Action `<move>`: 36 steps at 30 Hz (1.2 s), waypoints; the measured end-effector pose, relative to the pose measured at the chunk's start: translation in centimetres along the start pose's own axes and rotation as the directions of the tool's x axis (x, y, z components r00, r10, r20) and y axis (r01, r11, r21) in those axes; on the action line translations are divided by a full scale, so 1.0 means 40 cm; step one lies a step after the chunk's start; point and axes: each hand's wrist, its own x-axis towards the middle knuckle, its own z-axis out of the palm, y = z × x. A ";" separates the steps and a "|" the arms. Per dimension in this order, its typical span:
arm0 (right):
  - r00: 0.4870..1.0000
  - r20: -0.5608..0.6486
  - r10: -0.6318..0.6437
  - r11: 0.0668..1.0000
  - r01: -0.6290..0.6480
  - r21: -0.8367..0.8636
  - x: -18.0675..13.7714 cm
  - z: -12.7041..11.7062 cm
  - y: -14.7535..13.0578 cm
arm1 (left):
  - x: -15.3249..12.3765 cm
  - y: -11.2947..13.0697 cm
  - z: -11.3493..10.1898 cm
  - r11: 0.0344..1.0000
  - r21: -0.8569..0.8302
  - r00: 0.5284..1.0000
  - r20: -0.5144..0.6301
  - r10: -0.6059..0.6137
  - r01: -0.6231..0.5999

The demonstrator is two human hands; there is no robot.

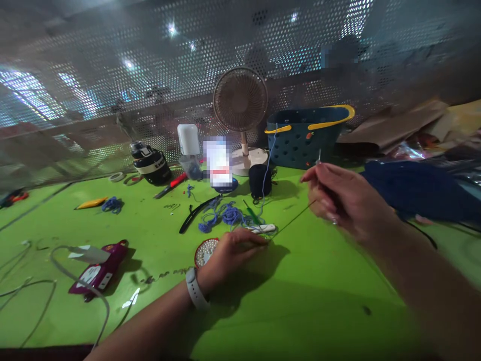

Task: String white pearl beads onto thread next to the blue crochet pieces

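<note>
A thin dark cord [295, 220] runs taut and slanting between my two hands. My left hand [235, 250] is low over the table, its fingers pinched together on the cord's lower end. Higher and to the right, my right hand [340, 198] is closed on the upper end, and a slim, pale, shiny tip [319, 156] sticks up from its fingers; I cannot make out its kind. Partly hidden behind my left wrist lies a red-rimmed round dish of white beads [205, 251]. Just beyond my left fingers are a white-handled tool [266, 228], a green-handled tool [251, 212] and tangled blue yarn [231, 213].
On the green table [319, 301] a purple power strip [99, 271] with cables lies left. At the back stand a black bottle [152, 163], a lit phone [218, 160], a fan [242, 100], dark yarn [259, 181] and a blue basket [300, 145]. Dark blue cloth [417, 188] lies right.
</note>
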 end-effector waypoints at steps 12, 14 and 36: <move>0.953 0.213 0.214 0.929 -0.132 -0.345 0.006 -0.063 -0.002 | 0.011 0.027 -0.001 0.978 0.109 0.954 0.260 0.146 -0.179; 0.951 0.225 0.214 0.928 -0.125 -0.352 0.008 -0.061 0.002 | 0.008 0.018 -0.015 0.983 0.072 0.962 0.230 0.150 -0.171; 0.986 0.148 0.072 0.986 -0.048 -0.157 -0.012 -0.082 -0.061 | 0.068 0.024 -0.029 0.798 0.564 0.968 0.232 0.095 -0.213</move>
